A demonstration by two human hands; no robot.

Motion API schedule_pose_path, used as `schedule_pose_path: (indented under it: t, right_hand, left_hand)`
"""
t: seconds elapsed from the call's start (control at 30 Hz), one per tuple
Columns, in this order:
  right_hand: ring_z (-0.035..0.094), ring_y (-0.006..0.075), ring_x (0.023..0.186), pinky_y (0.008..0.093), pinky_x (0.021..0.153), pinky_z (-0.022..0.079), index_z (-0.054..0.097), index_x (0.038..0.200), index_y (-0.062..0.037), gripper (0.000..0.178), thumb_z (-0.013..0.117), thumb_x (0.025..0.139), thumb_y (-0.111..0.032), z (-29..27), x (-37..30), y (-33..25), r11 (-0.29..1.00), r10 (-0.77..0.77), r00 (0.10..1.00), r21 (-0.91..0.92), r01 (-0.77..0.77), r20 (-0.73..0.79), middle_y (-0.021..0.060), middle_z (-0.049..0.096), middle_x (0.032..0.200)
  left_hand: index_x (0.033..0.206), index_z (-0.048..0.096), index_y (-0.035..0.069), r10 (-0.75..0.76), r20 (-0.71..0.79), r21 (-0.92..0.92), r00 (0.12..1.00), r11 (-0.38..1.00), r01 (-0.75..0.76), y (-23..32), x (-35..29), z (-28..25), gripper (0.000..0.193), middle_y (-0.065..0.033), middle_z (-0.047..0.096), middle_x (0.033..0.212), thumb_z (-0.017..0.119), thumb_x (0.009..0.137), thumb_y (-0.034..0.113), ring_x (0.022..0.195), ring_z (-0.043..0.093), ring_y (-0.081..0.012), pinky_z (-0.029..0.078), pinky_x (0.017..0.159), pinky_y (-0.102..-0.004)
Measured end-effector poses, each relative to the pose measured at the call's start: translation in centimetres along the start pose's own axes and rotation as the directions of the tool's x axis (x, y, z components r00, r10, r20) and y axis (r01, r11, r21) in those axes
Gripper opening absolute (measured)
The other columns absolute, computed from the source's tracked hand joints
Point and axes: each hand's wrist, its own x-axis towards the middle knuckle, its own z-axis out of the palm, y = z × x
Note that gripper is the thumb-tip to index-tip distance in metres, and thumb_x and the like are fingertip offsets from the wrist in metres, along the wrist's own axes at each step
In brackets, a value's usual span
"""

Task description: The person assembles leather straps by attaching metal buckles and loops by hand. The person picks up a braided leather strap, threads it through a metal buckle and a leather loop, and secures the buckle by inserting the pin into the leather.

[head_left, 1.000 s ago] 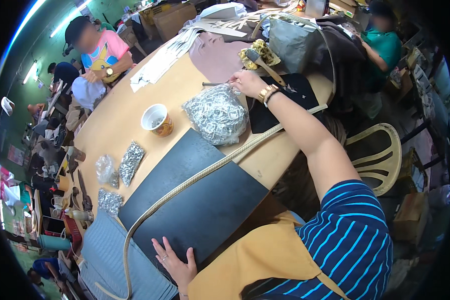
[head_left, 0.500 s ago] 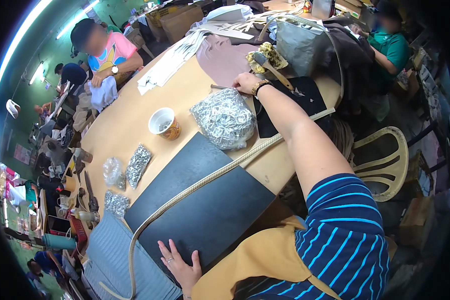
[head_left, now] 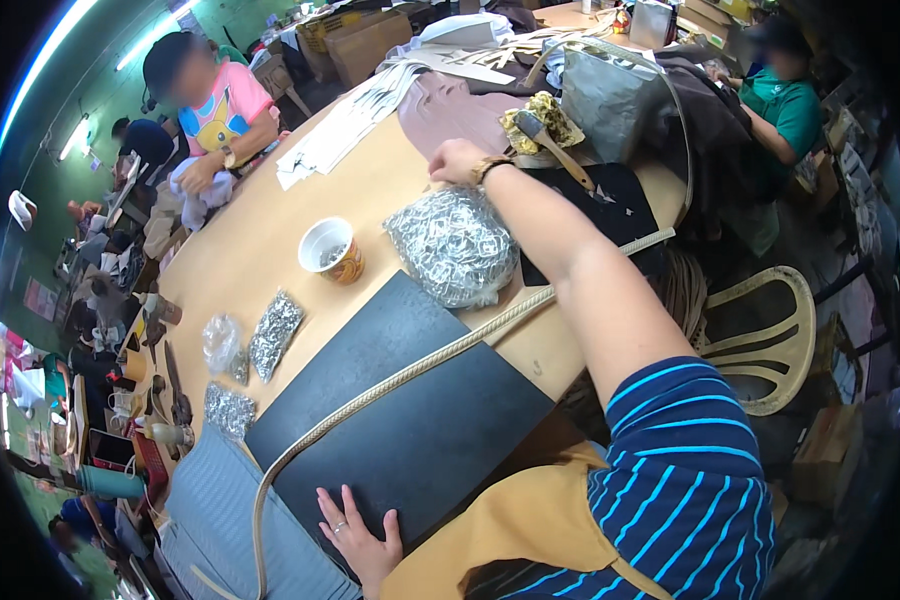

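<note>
My left hand lies flat with fingers spread on a black board at the table's near edge. A ring shows on one finger. Across the board runs a long beige braided cord, curving down at its left end. My right hand reaches over the table, just behind a clear plastic bag full of silvery metal rings or buckles. Its fingers curl downward and together; whatever they hold is hidden. A black sheet lies partly beneath my right forearm.
A paper cup and small bags of metal parts stand to the left. Beyond are white strips, a brush on crumpled yellowish material and a grey bag. Grey textured sheets lie lower left. Two people work across the table.
My right hand has moved left behind the bag of metal parts. The metal rod seen beside its fingers earlier no longer shows. My left hand stays on the board.
</note>
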Motion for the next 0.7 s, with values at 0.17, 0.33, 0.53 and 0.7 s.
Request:
schedule_pose_path:
  t: [0.17, 0.33, 0.53, 0.7]
  right_hand:
    - [0.068, 0.0289, 0.097, 0.0378, 0.090, 0.053, 0.074, 0.100, -0.0100, 0.029, 0.078, 0.073, -0.018, 3.3, 3.5, -2.0, 0.990, 0.029, 0.972, -0.143, 0.004, 0.233, 0.0150, 0.071, 0.105]
    - [0.069, 0.0266, 0.090, 0.0361, 0.083, 0.054, 0.075, 0.084, -0.0097, 0.016, 0.073, 0.068, -0.008, 3.8, 4.4, -0.8, 0.952, 0.225, 0.965, -0.241, -0.189, 0.131, 0.0130, 0.073, 0.092]
    - [0.068, 0.0299, 0.090, 0.0387, 0.083, 0.053, 0.074, 0.089, -0.0086, 0.017, 0.063, 0.076, -0.012, 1.0, 0.8, -1.6, 0.991, 0.123, 0.966, 0.081, -0.107, -0.229, 0.0144, 0.071, 0.091]
    - [0.061, 0.0363, 0.105, 0.0405, 0.096, 0.047, 0.072, 0.104, -0.0103, 0.029, 0.064, 0.078, -0.020, -1.5, -3.8, 6.9, 0.979, 0.123, 0.991, -0.160, -0.130, -0.053, 0.0214, 0.065, 0.106]
  left_hand:
    - [0.145, 0.039, 0.007, 0.014, -0.023, 0.025, 1.000, 1.000, -0.013, -0.3, 0.4, 0.2, 0.078, -0.0212, 0.019, 0.157, 0.065, 0.081, 0.043, 0.143, 0.024, -0.0401, 0.020, 0.110, -0.0627]
    - [0.144, 0.040, 0.006, 0.013, -0.028, 0.008, 1.000, 1.000, -0.013, -0.6, 0.8, 1.0, 0.079, -0.0223, 0.020, 0.157, 0.064, 0.080, 0.047, 0.143, 0.025, -0.0406, 0.020, 0.109, -0.0634]
    - [0.146, 0.038, 0.010, -0.030, -0.008, -0.018, 1.000, 0.999, 0.030, 1.3, 0.3, -1.6, 0.073, -0.0220, 0.022, 0.156, 0.061, 0.087, 0.049, 0.143, 0.022, -0.0402, 0.021, 0.112, -0.0586]
    - [0.146, 0.038, 0.011, -0.003, 0.039, -0.020, 0.999, 1.000, 0.003, 1.5, 1.0, -1.4, 0.073, -0.0218, 0.020, 0.156, 0.061, 0.088, 0.047, 0.144, 0.021, -0.0396, 0.020, 0.112, -0.0585]
